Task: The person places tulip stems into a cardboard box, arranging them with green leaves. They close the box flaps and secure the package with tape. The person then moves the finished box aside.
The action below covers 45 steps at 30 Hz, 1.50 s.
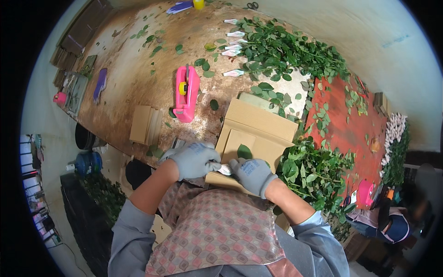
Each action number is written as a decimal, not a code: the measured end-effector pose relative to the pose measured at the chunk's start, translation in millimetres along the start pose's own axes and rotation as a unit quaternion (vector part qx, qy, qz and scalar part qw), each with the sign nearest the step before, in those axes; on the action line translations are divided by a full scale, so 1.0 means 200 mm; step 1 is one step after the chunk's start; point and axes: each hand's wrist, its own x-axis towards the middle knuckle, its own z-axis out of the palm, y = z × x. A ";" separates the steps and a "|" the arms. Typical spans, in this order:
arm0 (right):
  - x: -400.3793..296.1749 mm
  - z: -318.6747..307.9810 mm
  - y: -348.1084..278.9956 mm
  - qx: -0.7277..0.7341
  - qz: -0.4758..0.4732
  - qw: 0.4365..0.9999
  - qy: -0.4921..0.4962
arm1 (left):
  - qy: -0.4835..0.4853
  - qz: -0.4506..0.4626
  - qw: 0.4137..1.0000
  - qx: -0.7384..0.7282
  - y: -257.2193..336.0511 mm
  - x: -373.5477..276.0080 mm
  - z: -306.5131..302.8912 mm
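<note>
My left hand, in a grey work glove, has its fingertips closed at the left end of a small white netted sleeve. My right hand, gloved alike, grips the other end, where a bit of green shows. What lies inside the sleeve cannot be made out. Both hands are over the near part of a folded corrugated cardboard piece, on which a green leaf lies. A pink tape dispenser with a yellow roll stands beyond my left hand.
Leafy stems lie right of the cardboard. Farther back are stems with white-wrapped heads. Stacked cardboard pieces and a purple glove lie at left. A red surface extends right, with a person in a cap beside it.
</note>
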 end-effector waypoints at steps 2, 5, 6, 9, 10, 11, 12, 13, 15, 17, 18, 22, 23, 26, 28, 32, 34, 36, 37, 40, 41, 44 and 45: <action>0.00 0.00 0.00 0.005 0.008 1.000 -0.010 | -0.057 -0.013 0.998 0.020 0.00 0.03 0.01; 0.00 0.00 0.00 0.002 0.021 1.000 -0.017 | -0.101 -0.018 0.994 0.038 -0.04 0.08 0.04; 0.01 0.01 0.00 0.003 0.025 1.000 -0.014 | -0.115 -0.017 0.992 0.054 -0.04 0.10 0.03; 0.02 0.03 -0.01 -0.003 0.031 0.999 -0.007 | -0.064 0.047 0.992 0.098 -0.09 0.07 0.04; 0.02 0.02 -0.02 -0.007 0.033 0.999 -0.004 | -0.031 0.079 0.990 0.113 -0.12 0.05 0.04; 0.01 0.02 -0.03 -0.005 0.037 0.999 -0.004 | -0.038 0.058 0.984 0.165 -0.15 0.02 0.02; 0.01 0.00 -0.05 -0.003 0.039 0.999 -0.004 | -0.045 0.034 0.975 0.216 -0.18 0.00 -0.02; 0.01 0.00 -0.06 -0.001 0.042 0.999 -0.005 | -0.051 0.011 0.962 0.267 -0.23 -0.03 -0.05; 0.00 0.02 -0.06 -0.023 0.030 0.999 -0.003 | 0.023 -0.072 0.956 0.284 -0.40 -0.16 -0.10; 0.00 0.02 -0.06 -0.044 0.029 0.999 0.000 | 0.005 -0.113 0.933 0.343 -0.24 -0.19 -0.22; -0.01 0.01 -0.08 -0.054 0.029 0.998 0.001 | 0.021 -0.085 0.932 0.353 -0.17 -0.21 -0.22; -0.02 0.03 -0.12 -0.057 0.040 0.997 0.030 | 0.097 0.116 0.962 0.225 0.09 -0.22 0.01; -0.02 0.04 -0.12 -0.067 0.043 0.996 0.024 | 0.125 0.154 0.955 0.222 0.13 -0.20 0.11; -0.01 0.01 -0.13 -0.081 0.053 0.995 -0.009 | 0.167 0.204 0.934 0.243 0.14 -0.15 0.27; -0.01 0.02 -0.09 -0.063 0.033 0.997 0.021 | 0.199 0.244 0.908 0.278 0.12 -0.09 0.31; -0.01 -0.04 0.02 0.005 0.006 1.000 -0.022 | 0.176 0.201 0.928 0.259 0.10 -0.06 0.36; 0.00 -0.07 0.02 0.015 0.002 0.998 -0.060 | 0.176 0.198 0.929 0.257 0.12 -0.06 0.36; 0.01 -0.14 0.01 -0.020 -0.001 0.998 -0.054 | 0.170 0.184 0.934 0.255 0.12 -0.05 0.36; 0.02 -0.15 0.01 -0.036 -0.006 0.998 -0.053 | 0.176 0.184 0.934 0.248 0.11 -0.05 0.37; 0.12 -0.14 0.01 -0.109 0.059 0.991 0.052 | 0.196 0.187 0.934 0.232 0.10 -0.05 0.38; 0.13 -0.09 0.03 -0.129 0.062 0.985 0.097 | 0.203 0.190 0.933 0.229 0.10 -0.04 0.38; 0.16 0.02 0.06 -0.162 0.085 0.970 0.162 | 0.210 0.185 0.935 0.218 0.09 -0.06 0.40; 0.16 0.02 0.06 -0.159 0.084 0.971 0.155 | 0.211 0.182 0.937 0.211 0.09 -0.07 0.41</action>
